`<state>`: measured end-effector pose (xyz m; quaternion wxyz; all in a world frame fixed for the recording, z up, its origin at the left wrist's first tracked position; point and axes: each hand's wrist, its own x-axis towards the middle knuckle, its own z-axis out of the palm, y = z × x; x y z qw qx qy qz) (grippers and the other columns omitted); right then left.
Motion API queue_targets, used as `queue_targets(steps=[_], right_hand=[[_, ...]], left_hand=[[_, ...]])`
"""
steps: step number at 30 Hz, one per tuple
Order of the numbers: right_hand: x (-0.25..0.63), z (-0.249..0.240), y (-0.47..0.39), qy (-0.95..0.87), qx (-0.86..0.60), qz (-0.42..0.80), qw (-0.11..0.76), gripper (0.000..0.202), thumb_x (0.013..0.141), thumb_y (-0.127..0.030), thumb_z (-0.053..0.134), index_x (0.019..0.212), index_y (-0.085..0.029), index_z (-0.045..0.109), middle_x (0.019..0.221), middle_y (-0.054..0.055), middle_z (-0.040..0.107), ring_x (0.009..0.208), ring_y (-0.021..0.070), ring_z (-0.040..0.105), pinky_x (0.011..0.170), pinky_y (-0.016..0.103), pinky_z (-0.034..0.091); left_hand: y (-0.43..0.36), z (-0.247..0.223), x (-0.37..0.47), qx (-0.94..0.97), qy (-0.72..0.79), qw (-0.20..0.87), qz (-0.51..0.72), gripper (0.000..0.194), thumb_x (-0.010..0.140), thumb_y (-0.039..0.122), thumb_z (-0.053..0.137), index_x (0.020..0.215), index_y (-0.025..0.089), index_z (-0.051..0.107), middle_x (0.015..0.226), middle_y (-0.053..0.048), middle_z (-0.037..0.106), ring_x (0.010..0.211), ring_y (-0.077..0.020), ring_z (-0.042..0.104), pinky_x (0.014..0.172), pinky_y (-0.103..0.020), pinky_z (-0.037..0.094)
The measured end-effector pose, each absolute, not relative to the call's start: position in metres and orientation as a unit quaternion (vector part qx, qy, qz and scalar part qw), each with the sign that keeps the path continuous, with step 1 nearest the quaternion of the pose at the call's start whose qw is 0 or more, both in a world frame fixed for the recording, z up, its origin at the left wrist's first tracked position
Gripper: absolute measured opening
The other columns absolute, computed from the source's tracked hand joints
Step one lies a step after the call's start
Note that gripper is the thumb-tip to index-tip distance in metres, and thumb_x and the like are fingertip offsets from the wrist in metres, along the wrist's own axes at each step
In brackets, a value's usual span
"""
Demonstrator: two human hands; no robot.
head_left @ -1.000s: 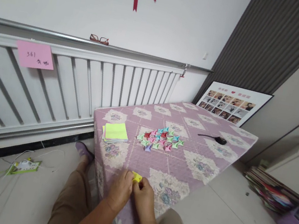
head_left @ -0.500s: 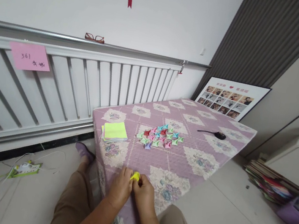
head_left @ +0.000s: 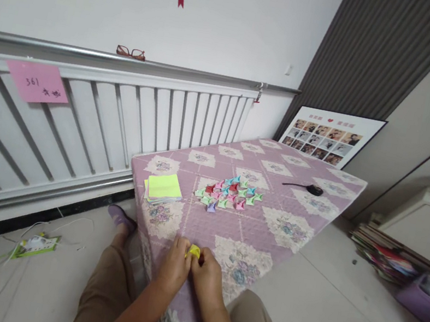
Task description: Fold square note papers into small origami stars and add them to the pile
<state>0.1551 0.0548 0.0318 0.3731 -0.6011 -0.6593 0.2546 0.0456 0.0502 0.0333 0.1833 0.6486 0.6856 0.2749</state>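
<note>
A small folded piece of yellow paper [head_left: 194, 250] is pinched between my two hands, just above the near part of the table. My left hand [head_left: 175, 265] grips its left side, and my right hand [head_left: 207, 275] closes on its right side. The fingers cover much of it, so its full folded shape is hidden. Beyond my hands, several small folded paper pieces [head_left: 230, 191] in green, pink, red, blue and purple stand grouped on the cloth. To their left lies a stack of square paper sheets [head_left: 163, 187], a yellow-green one on top.
A patterned pink tablecloth [head_left: 203, 225] covers the table. A black object with a thin handle [head_left: 313, 189] lies far right, near a leaning photo board [head_left: 322, 138]. A white radiator [head_left: 123, 117] borders the left side. A power strip [head_left: 37, 244] with cables sits on the floor.
The yellow paper has turned slightly between my fingers, and both hands still hold it. The camera view has shifted a little; the things on the table stay in place.
</note>
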Motion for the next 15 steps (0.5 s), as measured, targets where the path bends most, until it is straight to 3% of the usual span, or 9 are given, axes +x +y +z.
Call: queue_targets(steps=[6, 15], right_hand=[[0.155, 0.031, 0.056, -0.674, -0.599, 0.238, 0.361, 0.014, 0.080, -0.025, 0.044, 0.070, -0.022, 0.054, 0.063, 0.000, 0.062, 0.057, 0.0149, 0.056, 0.055, 0.024, 0.037], [0.159, 0.019, 0.052, -0.710, -0.596, 0.179, 0.329, 0.015, 0.082, -0.021, 0.042, 0.074, -0.022, 0.055, 0.069, 0.000, 0.063, 0.061, 0.0152, 0.057, 0.057, 0.025, 0.037]], left_hand=[[0.055, 0.035, 0.044, 0.658, 0.685, 0.191, 0.248, 0.013, 0.085, 0.009, 0.046, 0.093, 0.020, 0.049, 0.096, -0.003, 0.057, 0.088, -0.0160, 0.054, 0.076, -0.025, 0.037], [0.051, 0.037, 0.039, 0.672, 0.691, 0.186, 0.190, 0.013, 0.084, 0.013, 0.048, 0.095, 0.019, 0.052, 0.098, -0.003, 0.059, 0.092, -0.0180, 0.054, 0.079, -0.027, 0.037]])
